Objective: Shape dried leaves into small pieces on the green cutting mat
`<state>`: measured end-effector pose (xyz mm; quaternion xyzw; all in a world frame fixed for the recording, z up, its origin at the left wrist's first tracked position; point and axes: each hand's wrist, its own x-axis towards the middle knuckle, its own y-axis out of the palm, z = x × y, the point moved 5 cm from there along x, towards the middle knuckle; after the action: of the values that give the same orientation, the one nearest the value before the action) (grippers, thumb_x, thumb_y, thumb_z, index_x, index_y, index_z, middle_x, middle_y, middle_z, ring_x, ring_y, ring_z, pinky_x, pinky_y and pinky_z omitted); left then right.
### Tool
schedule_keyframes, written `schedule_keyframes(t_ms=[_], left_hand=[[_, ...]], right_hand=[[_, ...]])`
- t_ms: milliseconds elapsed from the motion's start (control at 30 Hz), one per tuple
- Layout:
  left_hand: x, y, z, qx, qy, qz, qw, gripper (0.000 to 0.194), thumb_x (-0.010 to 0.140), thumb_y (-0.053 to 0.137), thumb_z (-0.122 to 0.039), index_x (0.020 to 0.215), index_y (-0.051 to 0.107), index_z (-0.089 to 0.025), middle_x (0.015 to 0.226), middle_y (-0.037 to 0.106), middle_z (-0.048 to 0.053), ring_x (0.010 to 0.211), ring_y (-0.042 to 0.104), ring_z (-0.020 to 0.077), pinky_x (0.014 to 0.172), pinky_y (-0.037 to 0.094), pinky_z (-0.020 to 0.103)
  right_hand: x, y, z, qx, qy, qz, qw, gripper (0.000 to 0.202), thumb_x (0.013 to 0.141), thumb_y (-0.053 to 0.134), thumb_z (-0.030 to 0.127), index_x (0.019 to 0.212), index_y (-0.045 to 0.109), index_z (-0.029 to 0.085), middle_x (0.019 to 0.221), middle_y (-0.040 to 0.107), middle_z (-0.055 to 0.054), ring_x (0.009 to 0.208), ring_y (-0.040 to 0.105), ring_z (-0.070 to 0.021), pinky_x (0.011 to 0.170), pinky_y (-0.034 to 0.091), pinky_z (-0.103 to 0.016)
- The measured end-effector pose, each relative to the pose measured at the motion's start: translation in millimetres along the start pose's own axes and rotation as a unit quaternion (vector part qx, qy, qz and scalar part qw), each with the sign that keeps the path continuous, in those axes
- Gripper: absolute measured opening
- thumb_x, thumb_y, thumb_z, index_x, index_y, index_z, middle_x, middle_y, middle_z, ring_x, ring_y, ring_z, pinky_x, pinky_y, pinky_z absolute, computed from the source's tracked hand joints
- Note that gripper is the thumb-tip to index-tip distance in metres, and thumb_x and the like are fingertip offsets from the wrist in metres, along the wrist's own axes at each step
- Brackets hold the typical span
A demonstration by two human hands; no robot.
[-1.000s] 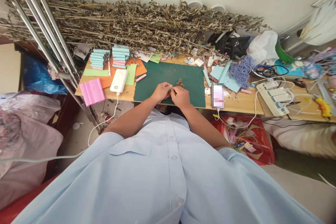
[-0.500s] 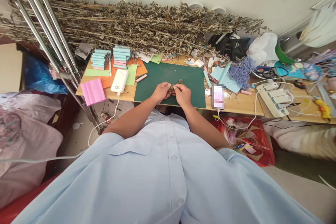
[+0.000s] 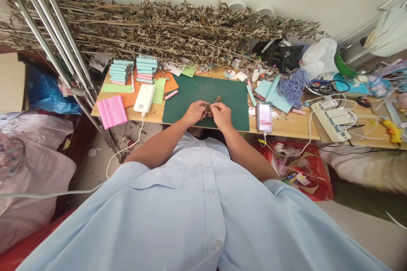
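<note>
My left hand and my right hand meet over the front edge of a green cutting mat. Between their fingertips is a small clump of dried leaves, brown-grey and crumpled. Both hands are closed on it in a pinch, and the fingers hide part of the clump. A bit of dried leaf also sticks up just above my right fingers. Along the back of the table lies a long heap of dried leafy stalks.
Left of the mat are stacked blue and pink paper rolls, a white power bank and a folded pink sheet. To the right are a phone, purple yarn and a power strip. Metal crutches lean at the left.
Both hands stay in nearly the same place, with only slight finger movement around the dried leaves. Nothing else on the table has visibly moved.
</note>
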<state>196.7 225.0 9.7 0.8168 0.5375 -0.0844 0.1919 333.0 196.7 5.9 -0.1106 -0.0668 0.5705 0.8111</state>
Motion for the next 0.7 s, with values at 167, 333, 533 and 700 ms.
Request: schedule_keyframes(t_ms=[167,333,533,700], left_hand=[[5.9,-3.2,3.8,-0.020,-0.003,0.004,1.000,0.019,0.082,0.054,-0.013,0.100,0.061,-0.016,0.064,0.059,-0.002,0.044,0.049,0.0069,0.043,0.029,0.017],[4.9,-2.4,3.4,-0.047,-0.015,0.038,0.998,0.019,0.083,0.060,-0.019,0.102,0.062,-0.017,0.066,0.060,-0.002,0.047,0.053,0.0078,0.043,0.030,0.016],[2.7,-2.3,2.2,-0.011,-0.004,0.040,0.999,0.013,0.088,0.062,-0.021,0.100,0.062,-0.016,0.065,0.060,-0.002,0.046,0.050,0.0061,0.044,0.031,0.016],[2.4,-1.9,1.9,0.004,-0.006,0.041,0.999,0.009,0.090,0.062,-0.021,0.097,0.062,-0.016,0.066,0.062,-0.002,0.046,0.051,0.0054,0.044,0.031,0.015]], right_hand=[[-0.9,1.0,-3.8,0.069,0.019,-0.010,0.997,0.029,0.079,0.069,0.047,0.089,0.075,0.021,0.075,0.073,-0.002,0.067,0.071,-0.0201,0.066,0.062,-0.035],[-7.3,0.1,2.6,-0.006,-0.018,-0.005,1.000,0.032,0.081,0.068,0.051,0.091,0.078,0.022,0.089,0.077,-0.005,0.075,0.071,-0.0206,0.067,0.063,-0.035],[-6.5,-1.8,5.2,0.002,0.007,0.001,1.000,0.032,0.078,0.071,0.050,0.088,0.078,0.021,0.076,0.075,-0.004,0.069,0.071,-0.0216,0.068,0.063,-0.037],[-7.4,-4.4,11.4,-0.005,-0.001,0.028,1.000,0.032,0.078,0.070,0.051,0.087,0.077,0.021,0.072,0.073,-0.003,0.069,0.071,-0.0209,0.065,0.061,-0.035]])
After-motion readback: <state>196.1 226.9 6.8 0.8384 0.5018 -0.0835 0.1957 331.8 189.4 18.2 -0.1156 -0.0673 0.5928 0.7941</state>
